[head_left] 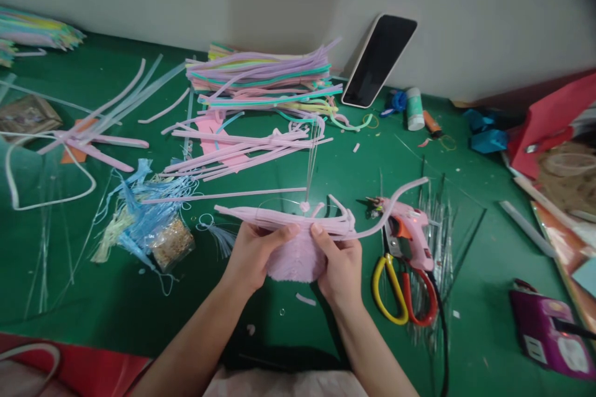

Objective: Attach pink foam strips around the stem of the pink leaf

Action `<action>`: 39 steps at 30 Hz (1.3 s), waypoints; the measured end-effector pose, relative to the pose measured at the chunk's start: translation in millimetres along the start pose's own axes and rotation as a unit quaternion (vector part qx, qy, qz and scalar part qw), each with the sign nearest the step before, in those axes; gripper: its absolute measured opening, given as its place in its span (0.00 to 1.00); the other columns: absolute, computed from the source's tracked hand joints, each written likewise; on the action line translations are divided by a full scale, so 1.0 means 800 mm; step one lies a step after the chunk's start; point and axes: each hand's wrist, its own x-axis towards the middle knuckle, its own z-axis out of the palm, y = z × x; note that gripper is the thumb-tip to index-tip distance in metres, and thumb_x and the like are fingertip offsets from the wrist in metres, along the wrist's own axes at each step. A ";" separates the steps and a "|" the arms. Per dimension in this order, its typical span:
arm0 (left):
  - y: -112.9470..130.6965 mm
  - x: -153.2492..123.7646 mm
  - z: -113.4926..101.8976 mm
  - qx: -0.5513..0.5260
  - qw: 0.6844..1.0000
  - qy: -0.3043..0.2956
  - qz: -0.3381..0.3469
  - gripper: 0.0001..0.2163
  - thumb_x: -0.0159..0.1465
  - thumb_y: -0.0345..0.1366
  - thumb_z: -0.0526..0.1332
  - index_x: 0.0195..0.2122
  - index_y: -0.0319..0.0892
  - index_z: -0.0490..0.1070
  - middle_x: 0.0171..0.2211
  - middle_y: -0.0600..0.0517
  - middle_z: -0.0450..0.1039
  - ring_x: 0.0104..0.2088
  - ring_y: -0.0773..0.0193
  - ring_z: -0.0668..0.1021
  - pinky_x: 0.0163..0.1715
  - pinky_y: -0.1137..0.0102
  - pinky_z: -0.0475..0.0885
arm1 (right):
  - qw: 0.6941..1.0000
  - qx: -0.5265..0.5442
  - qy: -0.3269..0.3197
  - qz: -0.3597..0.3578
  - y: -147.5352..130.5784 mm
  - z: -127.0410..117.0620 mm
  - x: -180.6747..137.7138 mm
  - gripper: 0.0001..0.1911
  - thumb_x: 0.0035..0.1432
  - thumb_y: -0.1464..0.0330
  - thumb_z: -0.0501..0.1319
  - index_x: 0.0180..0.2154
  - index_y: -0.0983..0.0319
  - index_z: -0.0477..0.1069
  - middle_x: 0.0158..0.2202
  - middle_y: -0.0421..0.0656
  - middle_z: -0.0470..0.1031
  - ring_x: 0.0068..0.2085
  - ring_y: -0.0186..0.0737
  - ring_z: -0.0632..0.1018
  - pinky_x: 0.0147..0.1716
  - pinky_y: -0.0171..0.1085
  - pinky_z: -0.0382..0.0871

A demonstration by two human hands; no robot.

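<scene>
Between my two hands is a lilac pipe-cleaner piece point(297, 257), with a fuzzy rounded body below and a bundle of long stems across its top. My left hand point(254, 251) is closed on its left side, thumb pressed on the front. On the right side my right hand point(339, 260) grips it likewise, thumb near the middle. The fingers behind the piece are hidden. One stem point(395, 205) curves out to the right beyond my right hand. Thin wires point(313, 164) rise from a small lilac knob point(304, 205) just above the bundle.
To the right lie a pink glue gun point(414, 236) and scissors with yellow and red handles point(390, 291). Loose lilac pipe cleaners point(242, 152) and a multicoloured stack point(265, 71) lie behind. Blue tassels point(144, 198) are at left. A phone point(380, 59) leans on the wall.
</scene>
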 end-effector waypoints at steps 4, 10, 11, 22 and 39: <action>0.000 0.001 0.002 -0.010 1.000 0.015 0.012 0.14 0.44 0.28 0.74 0.33 0.40 0.79 0.30 0.50 0.80 0.36 0.55 0.81 0.39 0.65 0.75 | 1.000 0.025 0.007 0.003 -0.004 0.007 -0.002 0.12 0.45 0.65 0.72 0.35 0.61 0.78 0.35 0.43 0.82 0.36 0.42 0.80 0.41 0.42 0.75; 0.001 -0.001 0.003 0.014 1.000 0.017 0.014 0.15 0.45 0.29 0.74 0.35 0.39 0.79 0.33 0.49 0.80 0.37 0.56 0.80 0.41 0.64 0.75 | 1.000 -0.014 -0.004 -0.009 -0.003 0.000 0.000 0.13 0.45 0.65 0.72 0.35 0.62 0.78 0.35 0.43 0.82 0.38 0.43 0.80 0.43 0.42 0.74; 0.002 -0.001 0.003 0.015 1.000 0.014 0.011 0.15 0.45 0.30 0.74 0.35 0.39 0.79 0.33 0.49 0.80 0.37 0.56 0.80 0.41 0.64 0.75 | 1.000 -0.020 -0.011 -0.009 -0.002 -0.001 0.001 0.13 0.45 0.65 0.72 0.35 0.62 0.78 0.35 0.43 0.82 0.38 0.43 0.80 0.43 0.42 0.74; 0.004 -0.003 0.005 0.027 0.998 0.055 0.001 0.11 0.43 0.30 0.74 0.29 0.40 0.78 0.24 0.54 0.77 0.29 0.61 0.79 0.35 0.68 0.74 | 1.000 -0.019 0.000 0.004 -0.007 0.005 -0.001 0.11 0.44 0.64 0.72 0.32 0.60 0.77 0.34 0.42 0.81 0.39 0.45 0.81 0.42 0.43 0.75; 0.011 -0.005 0.000 0.130 0.990 -0.010 -0.062 0.16 0.44 0.32 0.74 0.36 0.38 0.80 0.32 0.49 0.81 0.35 0.56 0.80 0.38 0.67 0.74 | 1.000 -0.001 0.017 0.021 -0.014 0.009 0.008 0.14 0.44 0.63 0.72 0.34 0.61 0.76 0.36 0.44 0.81 0.41 0.44 0.80 0.46 0.45 0.74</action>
